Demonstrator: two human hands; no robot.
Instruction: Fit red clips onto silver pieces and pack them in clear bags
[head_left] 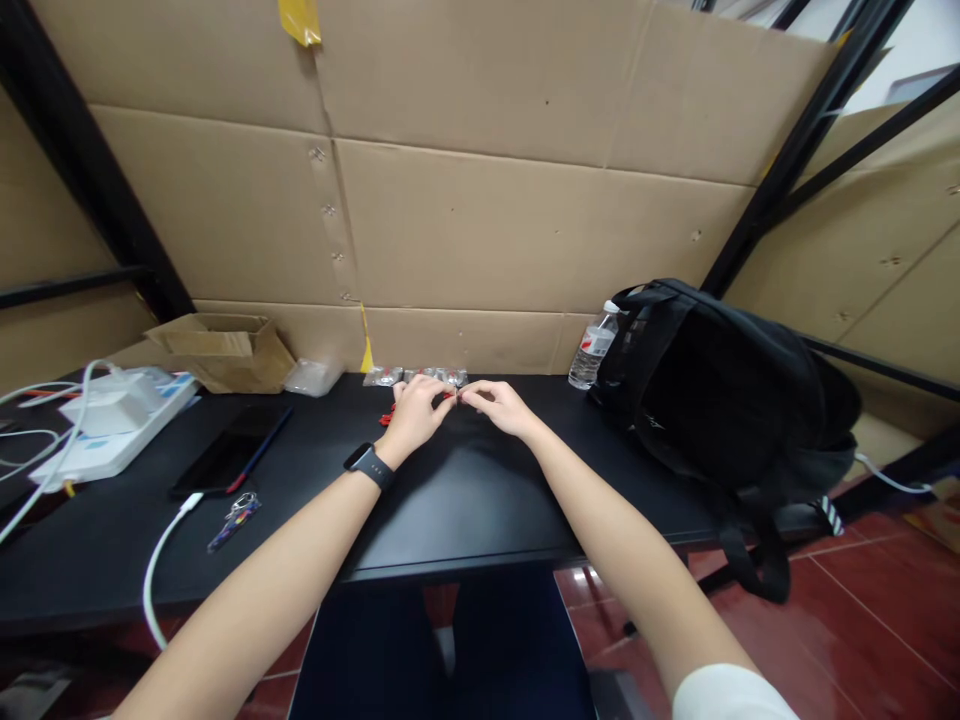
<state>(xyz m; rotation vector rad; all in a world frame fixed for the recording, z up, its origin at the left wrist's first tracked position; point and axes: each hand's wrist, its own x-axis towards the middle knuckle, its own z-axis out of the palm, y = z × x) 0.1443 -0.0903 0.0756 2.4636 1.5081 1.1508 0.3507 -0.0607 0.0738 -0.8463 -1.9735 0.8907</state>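
Observation:
My left hand [418,409] and my right hand [500,405] meet above the far middle of the black table [465,500]. Thumb and forefinger of each are pinched together, fingertips nearly touching. Between them is something tiny, too small to name. Beside my left hand, partly hidden by it, lie small red pieces [386,416]. Just behind the hands, small clear plastic packets [383,376] with shiny contents rest in a row near the cardboard wall. A dark watch [369,464] is on my left wrist.
A black backpack [735,400] and a water bottle [593,346] stand at right. At left are a paper bag [225,350], a clear plastic bag [313,377], a phone [225,450] with a cable, a keychain [234,520] and a white power strip [112,440]. Cardboard [480,230] walls the back.

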